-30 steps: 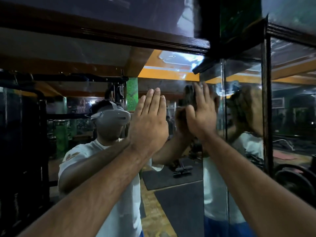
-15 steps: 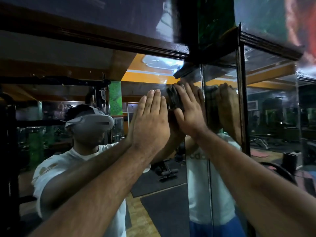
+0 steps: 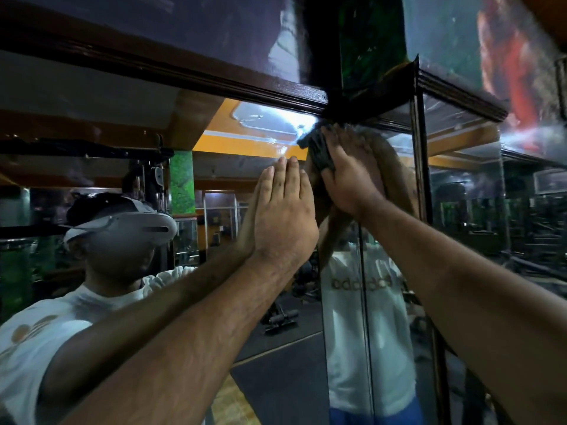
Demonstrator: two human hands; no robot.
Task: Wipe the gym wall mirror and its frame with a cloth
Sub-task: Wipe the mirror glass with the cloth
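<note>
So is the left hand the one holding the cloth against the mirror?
No. The left hand lies flat and bare on the mirror; the right hand presses the dark cloth.

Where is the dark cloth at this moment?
In the head view, the dark cloth is upper centre, pressed flat against the mirror by the right hand, just under the top frame and up-right of the left hand.

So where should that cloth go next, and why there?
Probably a short slide up onto the dark wooden frame. The right hand presses the dark cloth flat on the mirror just under the frame's corner, while the left hand rests flat on the glass, steadying.
</note>
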